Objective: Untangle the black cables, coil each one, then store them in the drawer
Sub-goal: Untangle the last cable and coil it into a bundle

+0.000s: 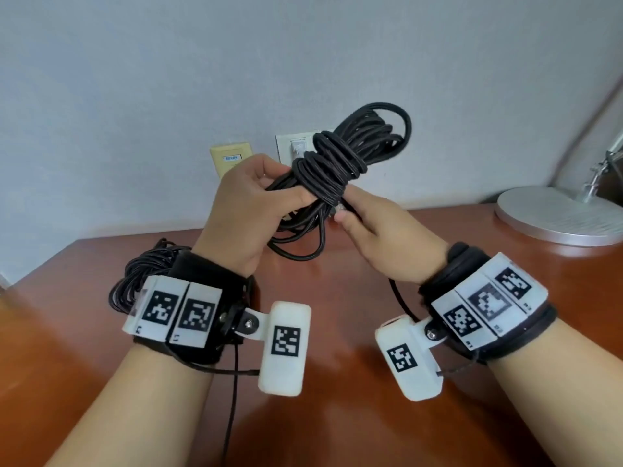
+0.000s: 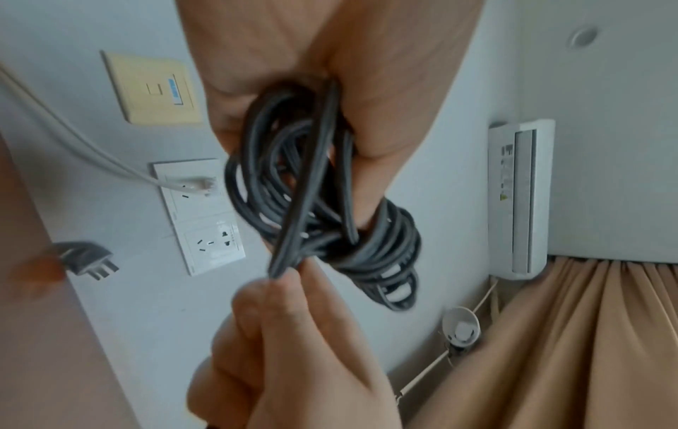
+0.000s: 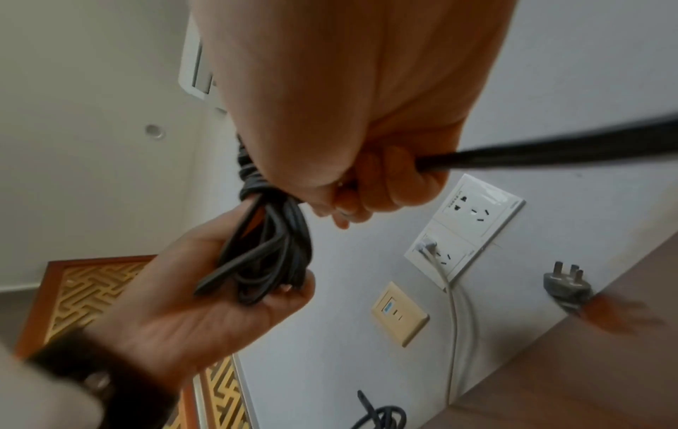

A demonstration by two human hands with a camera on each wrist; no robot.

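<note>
A black cable [image 1: 337,160] is gathered into a bundle of loops with several turns wound round its middle, raised above the brown table [image 1: 340,298]. My left hand [image 1: 273,193] grips the lower loops [image 2: 264,180] in its curled fingers. My right hand [image 1: 350,214] pinches the cable's free end just under the wound part; in the right wrist view a strand [image 3: 532,151] runs out from its fist. A second coiled black cable [image 1: 141,267] lies on the table behind my left wrist. No drawer is in view.
A lamp's round metal base [image 1: 553,217] stands at the table's back right. Wall sockets [image 1: 296,146] and a beige plate [image 1: 231,160] are on the wall behind the hands. A grey plug [image 3: 567,287] lies near the table's back edge.
</note>
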